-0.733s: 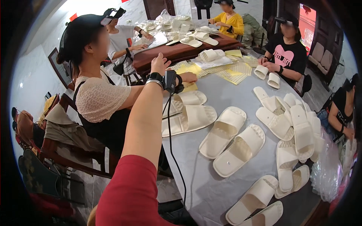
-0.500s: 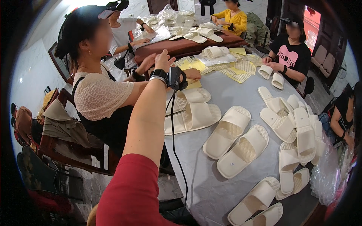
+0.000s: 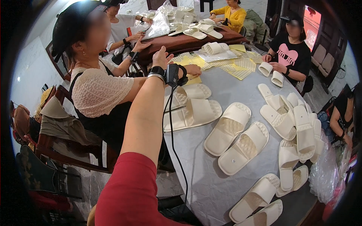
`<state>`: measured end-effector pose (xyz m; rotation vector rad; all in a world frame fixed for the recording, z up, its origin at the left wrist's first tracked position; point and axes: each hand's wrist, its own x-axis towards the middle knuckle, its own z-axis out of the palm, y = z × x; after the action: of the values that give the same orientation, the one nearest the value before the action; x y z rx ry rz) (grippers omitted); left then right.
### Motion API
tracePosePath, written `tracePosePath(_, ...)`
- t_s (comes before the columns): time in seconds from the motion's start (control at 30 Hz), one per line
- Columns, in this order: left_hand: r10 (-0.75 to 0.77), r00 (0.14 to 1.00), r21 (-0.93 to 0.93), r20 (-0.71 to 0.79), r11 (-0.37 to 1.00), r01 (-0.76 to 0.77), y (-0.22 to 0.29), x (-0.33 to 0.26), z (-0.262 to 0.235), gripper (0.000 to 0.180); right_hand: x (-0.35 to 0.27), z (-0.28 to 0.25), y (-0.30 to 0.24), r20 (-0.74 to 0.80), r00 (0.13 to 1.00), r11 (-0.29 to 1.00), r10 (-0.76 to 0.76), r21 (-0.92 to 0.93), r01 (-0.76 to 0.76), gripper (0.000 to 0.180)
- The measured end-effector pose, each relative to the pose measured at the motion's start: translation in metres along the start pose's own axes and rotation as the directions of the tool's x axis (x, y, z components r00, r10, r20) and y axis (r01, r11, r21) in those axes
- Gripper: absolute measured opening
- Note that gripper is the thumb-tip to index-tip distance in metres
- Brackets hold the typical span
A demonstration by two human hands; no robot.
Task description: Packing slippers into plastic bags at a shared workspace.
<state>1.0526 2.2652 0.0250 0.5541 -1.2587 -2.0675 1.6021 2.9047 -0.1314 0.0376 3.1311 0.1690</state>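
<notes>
My left arm, in a red sleeve, reaches up and forward past the table's left edge. My left hand is raised with its fingers spread, and nothing shows in it. It wears a dark wristband and a bracelet, with a small black device at the wrist. Just behind it, a neighbouring person's hand rests near yellow sticker sheets. Nearest below my wrist on the table lie cream slippers. Another pair of slippers sits to their right. My right hand is out of view.
A grey-covered table holds a heap of slippers at right. A black cable hangs from the wrist device along the table edge. A seated person handles slippers across the table. Clear plastic bags hang at the right edge.
My left hand has shifted slightly up and left, still spread. The neighbour's far hand has moved up and away from my wrist. Further back, a person in white has lifted a plastic bag.
</notes>
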Motion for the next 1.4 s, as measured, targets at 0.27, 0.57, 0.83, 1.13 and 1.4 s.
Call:
tracePosePath(0.27, -0.022, 1.000, -0.028, 0.000, 0.999, 0.022, 0.002, -0.005, 0.001, 0.055, 0.002, -0.004, -0.012, -0.116, 0.992, 0.994, 0.056, 0.102, -0.044, 0.056)
tracePosePath(0.57, 0.001, 0.999, -0.009, -0.036, 1.000, -0.001, 0.009, -0.003, 0.000, 0.059, 0.002, 0.007, -0.004, -0.136, 0.990, 0.999, 0.034, 0.040, -0.029, 0.057)
tracePosePath(0.83, 0.031, 0.999, 0.020, -0.031, 0.999, -0.031, 0.011, 0.015, -0.017, 0.070, 0.004, 0.001, 0.000, -0.025, 1.000, 0.999, -0.017, 0.039, 0.018, 0.063)
tracePosePath(1.13, 0.085, 0.996, -0.017, -0.024, 0.996, -0.086, -0.002, 0.021, -0.011, 0.100, -0.002, 0.019, 0.011, -0.078, 0.996, 0.999, -0.035, 0.000, 0.035, 0.060)
tracePosePath(1.4, 0.142, 0.980, -0.052, -0.141, 0.987, -0.151, 0.010, 0.006, -0.006, 0.088, -0.003, 0.021, 0.012, -0.028, 1.000, 1.000, -0.009, 0.011, 0.010, 0.059)
